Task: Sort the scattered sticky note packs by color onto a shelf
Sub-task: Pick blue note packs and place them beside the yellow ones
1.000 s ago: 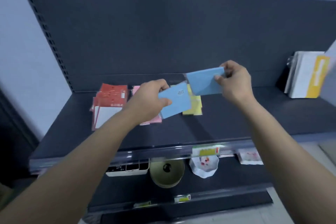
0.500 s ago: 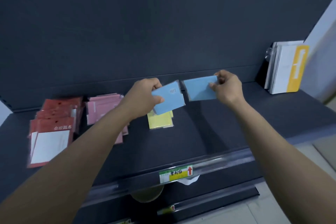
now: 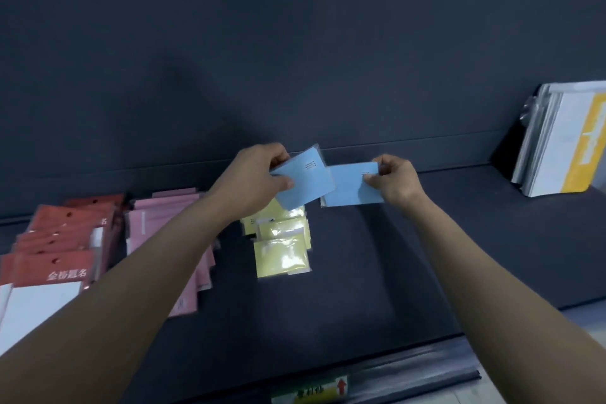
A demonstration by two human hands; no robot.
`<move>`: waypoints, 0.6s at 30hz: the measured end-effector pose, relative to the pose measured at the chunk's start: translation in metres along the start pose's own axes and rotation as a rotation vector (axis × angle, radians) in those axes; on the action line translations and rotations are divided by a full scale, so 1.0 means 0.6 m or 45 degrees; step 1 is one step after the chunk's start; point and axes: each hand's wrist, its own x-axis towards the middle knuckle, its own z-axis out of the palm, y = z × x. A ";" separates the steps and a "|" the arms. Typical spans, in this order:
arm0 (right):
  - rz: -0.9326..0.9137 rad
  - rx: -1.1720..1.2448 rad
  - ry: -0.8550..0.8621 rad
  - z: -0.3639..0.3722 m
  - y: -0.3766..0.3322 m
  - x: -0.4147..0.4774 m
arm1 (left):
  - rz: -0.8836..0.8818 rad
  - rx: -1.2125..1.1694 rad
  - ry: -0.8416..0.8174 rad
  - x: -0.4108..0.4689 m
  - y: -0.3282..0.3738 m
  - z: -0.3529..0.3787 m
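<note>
Dark shelf [image 3: 377, 266], left hand [image 3: 259, 177] pinching blue pack [image 3: 305, 182], its forearm [image 3: 157, 272] half-hiding pink packs [image 3: 154, 223]

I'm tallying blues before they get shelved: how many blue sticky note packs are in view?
2. One blue pack is held in the left hand, overlapping the other blue pack, held in the right hand. Either could hide another behind it.

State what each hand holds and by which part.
Left hand pinches the tilted blue pack by its left edge; right hand pinches the second blue pack by its right edge.
</note>
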 end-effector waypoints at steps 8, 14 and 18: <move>-0.053 -0.380 -0.067 -0.003 0.032 0.073 | -0.056 0.049 -0.088 0.050 0.027 0.071; -0.070 -0.508 -0.138 0.001 0.047 0.101 | -0.135 0.130 -0.203 0.087 0.039 0.142; -0.153 -0.493 -0.144 -0.018 0.058 0.112 | -0.199 0.195 -0.226 0.113 0.036 0.183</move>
